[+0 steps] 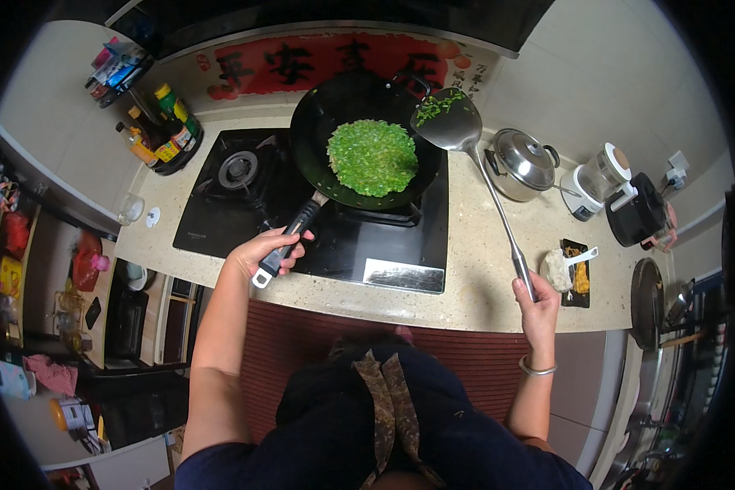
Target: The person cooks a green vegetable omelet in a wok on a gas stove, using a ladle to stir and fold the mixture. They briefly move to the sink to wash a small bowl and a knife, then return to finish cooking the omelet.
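A black wok [309, 131] sits over the right burner of the gas hob. In its middle lies a flat round layer of chopped green food [373, 158]. My left hand [274, 248] is closed around the wok's handle [304, 217], which points toward me. At the right, my right hand [538, 300] grips the end of a long metal spatula [496, 196]. The spatula's blade [456, 125] is above the wok's right rim, with bits of chopped greens on it. Whether the blade touches the rim, I cannot tell.
The left burner [237, 170] is bare. Sauce bottles [165, 135] stand on a rack at the back left. To the right are a lidded steel pot [522, 164], a blender [597, 180], a black appliance [636, 211] and a black tray [579, 300] with a bag of white powder [554, 271].
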A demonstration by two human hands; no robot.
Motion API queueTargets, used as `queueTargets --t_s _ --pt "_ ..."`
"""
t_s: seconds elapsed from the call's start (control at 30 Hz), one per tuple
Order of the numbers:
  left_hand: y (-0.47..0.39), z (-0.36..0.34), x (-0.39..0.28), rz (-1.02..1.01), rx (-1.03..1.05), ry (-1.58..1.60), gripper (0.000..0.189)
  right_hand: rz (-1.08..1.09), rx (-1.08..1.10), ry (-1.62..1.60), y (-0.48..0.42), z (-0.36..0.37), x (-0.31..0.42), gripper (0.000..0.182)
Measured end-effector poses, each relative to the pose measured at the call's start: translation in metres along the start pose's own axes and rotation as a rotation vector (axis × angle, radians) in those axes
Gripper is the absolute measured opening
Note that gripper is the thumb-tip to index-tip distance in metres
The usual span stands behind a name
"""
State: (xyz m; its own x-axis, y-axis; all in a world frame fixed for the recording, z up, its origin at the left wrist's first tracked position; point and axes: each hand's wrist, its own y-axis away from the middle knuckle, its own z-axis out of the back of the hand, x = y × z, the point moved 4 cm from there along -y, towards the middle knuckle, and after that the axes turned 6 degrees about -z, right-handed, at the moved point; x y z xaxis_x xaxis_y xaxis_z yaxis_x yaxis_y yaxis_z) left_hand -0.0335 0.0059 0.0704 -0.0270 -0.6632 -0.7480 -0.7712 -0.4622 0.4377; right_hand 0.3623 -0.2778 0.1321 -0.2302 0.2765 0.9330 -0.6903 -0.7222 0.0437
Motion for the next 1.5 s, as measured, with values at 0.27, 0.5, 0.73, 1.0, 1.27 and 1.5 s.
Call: queueTargets --t_s 0.27,0.5,0.73,1.0,1.27,1.5 --pt "-0.007 0.024 0.004 -0.09 -0.116 -0.072 0.04 -0.008 0.056 -0.062 -0.01 -0.006 -0.014 0.029" --pt "0.021 0.029 0.012 -0.191 -0.338 -0.021 0.055 -0.063 0.059 -0.079 -0.018 -0.009 -0.023 0.029" --pt "0.087 0.054 0.083 -0.358 -0.334 0.336 0.056 -0.125 0.048 -0.108 -0.028 -0.011 -0.035 0.027" --pt "0.191 0.115 0.303 0.516 -0.727 -0.073 0.047 -0.133 0.044 -0.108 -0.05 -0.018 -0.045 0.027" --pt "0.245 0.062 0.429 0.521 -0.811 -0.283 0.045 -0.081 0.098 -0.1 -0.063 -0.039 -0.029 0.027" --pt "0.157 0.15 0.379 0.376 -0.968 -0.48 0.037 -0.121 0.129 -0.12 -0.068 -0.042 -0.02 0.028"
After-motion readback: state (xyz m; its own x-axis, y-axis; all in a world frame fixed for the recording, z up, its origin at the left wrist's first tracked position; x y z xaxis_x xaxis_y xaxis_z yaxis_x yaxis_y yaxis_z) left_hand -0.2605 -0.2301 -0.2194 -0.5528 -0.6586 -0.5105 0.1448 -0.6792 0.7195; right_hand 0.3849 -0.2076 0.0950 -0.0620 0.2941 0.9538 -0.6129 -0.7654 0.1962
